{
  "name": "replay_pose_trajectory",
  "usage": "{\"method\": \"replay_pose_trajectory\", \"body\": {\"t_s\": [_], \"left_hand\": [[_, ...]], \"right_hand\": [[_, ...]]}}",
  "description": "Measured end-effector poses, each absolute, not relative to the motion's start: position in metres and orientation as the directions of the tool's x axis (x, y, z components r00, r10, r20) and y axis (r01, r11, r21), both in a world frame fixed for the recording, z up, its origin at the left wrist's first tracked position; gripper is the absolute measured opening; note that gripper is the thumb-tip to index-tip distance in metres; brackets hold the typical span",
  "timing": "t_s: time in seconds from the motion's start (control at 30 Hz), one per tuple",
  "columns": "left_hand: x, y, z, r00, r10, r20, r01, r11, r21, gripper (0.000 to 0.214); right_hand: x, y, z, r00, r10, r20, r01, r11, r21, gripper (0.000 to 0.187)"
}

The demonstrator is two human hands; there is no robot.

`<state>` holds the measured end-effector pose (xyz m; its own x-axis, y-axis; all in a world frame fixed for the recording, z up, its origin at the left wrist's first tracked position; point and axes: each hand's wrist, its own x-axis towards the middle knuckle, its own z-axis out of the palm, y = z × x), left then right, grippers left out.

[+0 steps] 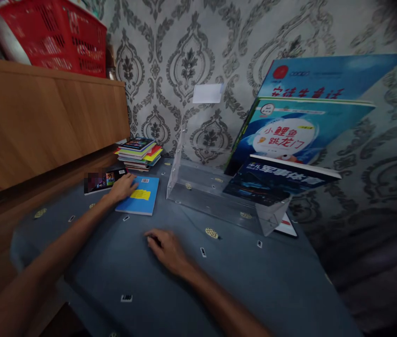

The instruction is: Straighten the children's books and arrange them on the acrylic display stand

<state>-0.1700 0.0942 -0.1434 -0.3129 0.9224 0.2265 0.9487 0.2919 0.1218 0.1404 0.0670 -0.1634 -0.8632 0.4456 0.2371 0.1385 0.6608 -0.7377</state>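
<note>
My left hand [123,188] reaches far out and lies on the edge of a blue book with a yellow label [142,196], fingers closed over its left side, next to a dark book [102,180]. My right hand [166,249] rests palm down on the blue-grey cloth [237,281], fingers loosely curled, holding nothing that shows. A clear acrylic book stand [198,187] stands beyond it, with three large blue picture books [290,135] leaning in its right end.
A stack of colourful thin books [139,153] sits at the back by the patterned wall. A wooden panel [44,121] runs along the left, with a red plastic basket [58,35] on top. The cloth's edge drops off at front left.
</note>
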Motion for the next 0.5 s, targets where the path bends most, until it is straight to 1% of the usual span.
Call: {"method": "replay_pose_trajectory", "body": {"t_s": [0.07, 0.17, 0.33, 0.5], "left_hand": [[-0.164, 0.112, -0.150, -0.255, 0.939, 0.230, 0.966, 0.237, 0.104, 0.050], [-0.159, 0.130, -0.162, -0.214, 0.955, 0.206, 0.976, 0.201, 0.082, 0.048], [-0.164, 0.138, -0.172, -0.213, 0.961, 0.174, 0.977, 0.212, 0.027, 0.050], [-0.165, 0.139, -0.165, -0.212, 0.968, 0.135, 0.975, 0.219, -0.045, 0.051]], "right_hand": [[0.140, 0.066, -0.163, -0.859, 0.455, 0.234, 0.153, 0.665, -0.731, 0.024], [0.139, 0.066, -0.163, -0.858, 0.457, 0.233, 0.159, 0.669, -0.726, 0.024], [0.140, 0.066, -0.162, -0.858, 0.450, 0.249, 0.134, 0.663, -0.736, 0.023], [0.141, 0.066, -0.162, -0.859, 0.449, 0.247, 0.132, 0.660, -0.740, 0.022]]}}
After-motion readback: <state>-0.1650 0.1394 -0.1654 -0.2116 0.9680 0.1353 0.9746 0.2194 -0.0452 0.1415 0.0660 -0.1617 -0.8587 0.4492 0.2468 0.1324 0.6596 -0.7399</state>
